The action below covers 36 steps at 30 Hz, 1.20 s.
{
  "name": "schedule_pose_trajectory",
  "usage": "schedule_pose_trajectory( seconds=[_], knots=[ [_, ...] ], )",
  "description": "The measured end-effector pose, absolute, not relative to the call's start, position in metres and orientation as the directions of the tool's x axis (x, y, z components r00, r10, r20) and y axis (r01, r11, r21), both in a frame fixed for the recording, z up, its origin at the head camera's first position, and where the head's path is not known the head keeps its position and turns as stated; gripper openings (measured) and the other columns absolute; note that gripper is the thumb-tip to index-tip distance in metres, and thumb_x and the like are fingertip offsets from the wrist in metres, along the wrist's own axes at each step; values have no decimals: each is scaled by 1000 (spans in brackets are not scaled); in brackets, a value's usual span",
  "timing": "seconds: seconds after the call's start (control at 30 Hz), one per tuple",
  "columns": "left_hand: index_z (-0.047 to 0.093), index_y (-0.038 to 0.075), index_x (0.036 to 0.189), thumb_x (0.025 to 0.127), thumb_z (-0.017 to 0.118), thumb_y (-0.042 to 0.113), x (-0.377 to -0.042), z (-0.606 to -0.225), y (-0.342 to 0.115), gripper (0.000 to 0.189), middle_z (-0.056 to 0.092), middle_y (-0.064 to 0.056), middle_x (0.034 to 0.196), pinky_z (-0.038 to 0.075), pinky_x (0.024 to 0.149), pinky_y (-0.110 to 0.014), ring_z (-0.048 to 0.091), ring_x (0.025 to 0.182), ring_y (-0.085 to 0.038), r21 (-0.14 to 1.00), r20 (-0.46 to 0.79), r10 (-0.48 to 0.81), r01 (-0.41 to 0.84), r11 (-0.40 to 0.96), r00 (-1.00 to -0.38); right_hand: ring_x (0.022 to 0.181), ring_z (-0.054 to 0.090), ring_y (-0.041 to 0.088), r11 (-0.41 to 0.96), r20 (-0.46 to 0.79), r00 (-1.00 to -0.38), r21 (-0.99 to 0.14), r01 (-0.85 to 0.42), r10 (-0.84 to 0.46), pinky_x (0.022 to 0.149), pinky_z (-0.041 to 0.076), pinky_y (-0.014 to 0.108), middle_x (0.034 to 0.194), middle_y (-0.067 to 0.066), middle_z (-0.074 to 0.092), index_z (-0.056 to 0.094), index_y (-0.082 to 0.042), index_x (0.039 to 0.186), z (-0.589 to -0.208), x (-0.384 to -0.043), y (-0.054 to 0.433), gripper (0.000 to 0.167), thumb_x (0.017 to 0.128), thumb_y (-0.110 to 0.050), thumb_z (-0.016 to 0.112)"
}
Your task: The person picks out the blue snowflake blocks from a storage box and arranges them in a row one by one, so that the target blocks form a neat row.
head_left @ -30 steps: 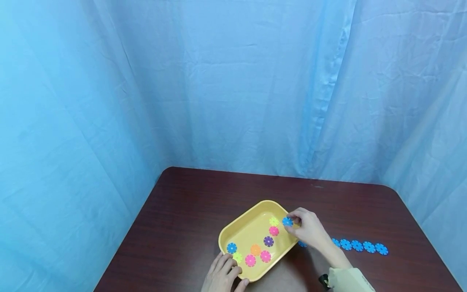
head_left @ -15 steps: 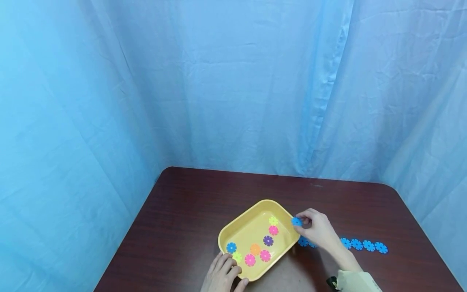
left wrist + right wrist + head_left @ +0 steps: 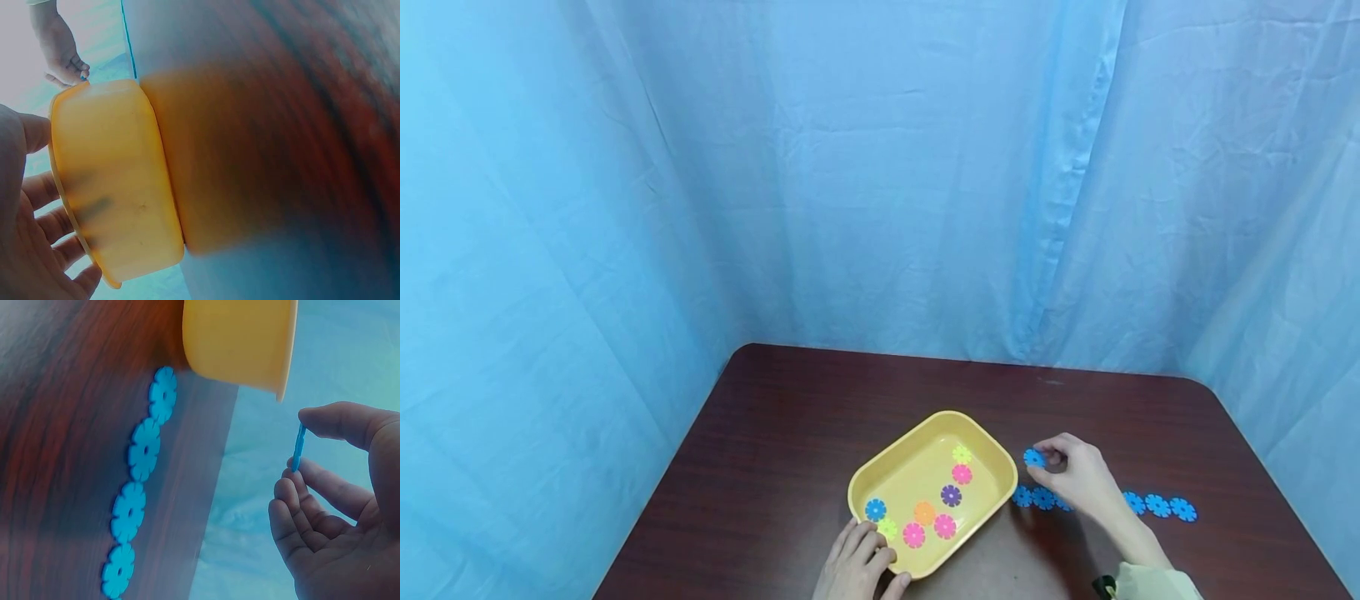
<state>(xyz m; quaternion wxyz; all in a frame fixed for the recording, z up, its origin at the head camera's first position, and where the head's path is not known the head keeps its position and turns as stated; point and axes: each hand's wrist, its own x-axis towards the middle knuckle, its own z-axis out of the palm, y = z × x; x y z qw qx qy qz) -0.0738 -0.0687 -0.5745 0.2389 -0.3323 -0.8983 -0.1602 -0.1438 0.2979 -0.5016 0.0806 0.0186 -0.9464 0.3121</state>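
Observation:
My right hand (image 3: 1081,477) pinches a blue snowflake disc (image 3: 1033,457) between thumb and fingertips, above a row of blue snowflake discs (image 3: 1158,506) on the table. In the right wrist view the held snowflake disc (image 3: 299,450) shows edge-on. My left hand (image 3: 853,565) holds the near left rim of a yellow tray (image 3: 895,454), its fingers hooked over the edge. Inside the tray lie a blue disc (image 3: 876,510), an orange disc (image 3: 925,512), a purple disc (image 3: 951,495), and several pink and yellow ones. My right hand hides the middle of the blue row.
The dark wooden table (image 3: 820,392) carries the tray and the row, which runs from the tray's right side toward the right. Light blue curtains (image 3: 887,208) hang behind the table and along both sides.
My right hand has carried the blue snowflake disc rightward from over the tray, past its rim, to above the row. More discs at the row's left end now show. My left hand stays on the tray.

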Motion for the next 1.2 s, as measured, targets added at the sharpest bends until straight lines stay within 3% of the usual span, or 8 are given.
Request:
schedule_pose_trajectory(
  seconds=[1.2],
  knots=[
    [64,26,86,85,75,42,-75,-579,-70,20,54,11,93,47,98,-46,55,108,-17,102,569,518,681,725,-638,80,58,19,834,136,-985,-552,15,107,62,51,28,89,4,64,69,2,111,-502,-124,361,43,83,-30,81]
  ],
)
